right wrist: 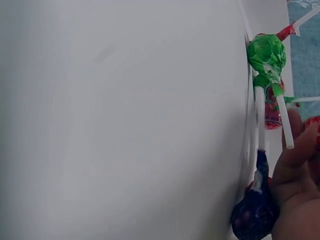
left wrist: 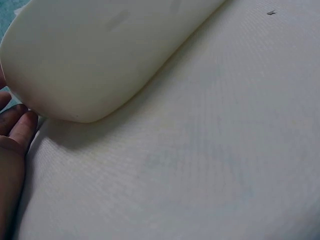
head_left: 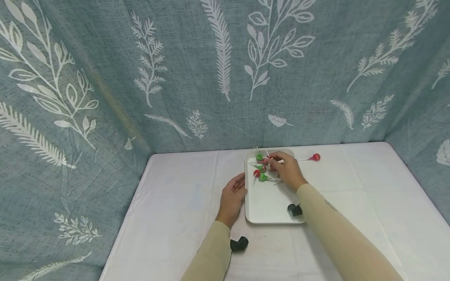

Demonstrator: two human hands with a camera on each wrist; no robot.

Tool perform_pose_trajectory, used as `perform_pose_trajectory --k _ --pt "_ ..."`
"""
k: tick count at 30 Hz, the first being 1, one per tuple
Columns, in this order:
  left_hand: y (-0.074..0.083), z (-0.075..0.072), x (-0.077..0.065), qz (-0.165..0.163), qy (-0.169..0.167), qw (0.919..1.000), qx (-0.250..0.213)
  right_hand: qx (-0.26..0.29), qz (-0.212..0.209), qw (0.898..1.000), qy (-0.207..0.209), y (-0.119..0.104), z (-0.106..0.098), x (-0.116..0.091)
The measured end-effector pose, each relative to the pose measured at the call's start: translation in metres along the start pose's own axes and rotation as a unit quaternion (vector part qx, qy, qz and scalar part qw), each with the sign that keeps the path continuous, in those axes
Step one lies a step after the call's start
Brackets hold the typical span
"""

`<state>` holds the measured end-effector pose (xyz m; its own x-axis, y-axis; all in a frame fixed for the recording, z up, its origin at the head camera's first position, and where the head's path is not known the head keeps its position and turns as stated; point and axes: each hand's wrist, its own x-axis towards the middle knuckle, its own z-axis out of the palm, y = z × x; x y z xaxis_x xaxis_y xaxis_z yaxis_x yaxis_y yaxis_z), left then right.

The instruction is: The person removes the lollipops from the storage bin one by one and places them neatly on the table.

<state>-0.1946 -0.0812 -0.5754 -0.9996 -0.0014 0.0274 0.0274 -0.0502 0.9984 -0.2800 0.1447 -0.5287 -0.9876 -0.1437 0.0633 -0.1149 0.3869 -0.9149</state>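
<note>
A white tray [head_left: 267, 203] lies on the table with several wrapped lollipops toward its far end. My right hand [head_left: 287, 171] reaches over them from the right, its thumb and finger pinching a red lollipop [right wrist: 314, 126]. Close to that hand are a green lollipop [right wrist: 266, 52] and a dark blue lollipop [right wrist: 255, 215], the blue one partly hidden by the hand in the right wrist view. In the head view another green lollipop [head_left: 263, 177] and a red one [head_left: 257, 173] lie nearer me. My left hand [head_left: 232, 199] rests along the tray's left side, fingers extended, fingertips at its wall.
Beyond the tray's right side, a red lollipop [head_left: 316, 157] lies on the white tablecloth [head_left: 183, 203]. A blue-grey curtain [head_left: 197, 70] with white leaf prints hangs behind the table. Black wrist devices [head_left: 240, 244] show under the sleeves.
</note>
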Motion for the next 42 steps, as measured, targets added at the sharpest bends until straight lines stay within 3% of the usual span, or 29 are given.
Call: perform_pose_trajectory --k 11,31,42 --pt "-0.001 -0.003 0.001 0.008 -0.008 0.9999 0.007 0.021 0.016 0.999 0.029 -0.003 -0.001 -0.004" --pt "-0.003 -0.009 -0.003 0.004 -0.01 0.9999 0.012 0.03 0.025 0.999 0.032 -0.007 -0.004 -0.012" --pt "-0.004 -0.01 -0.005 0.002 -0.019 0.9998 0.009 0.045 0.037 0.998 0.039 -0.01 -0.016 -0.019"
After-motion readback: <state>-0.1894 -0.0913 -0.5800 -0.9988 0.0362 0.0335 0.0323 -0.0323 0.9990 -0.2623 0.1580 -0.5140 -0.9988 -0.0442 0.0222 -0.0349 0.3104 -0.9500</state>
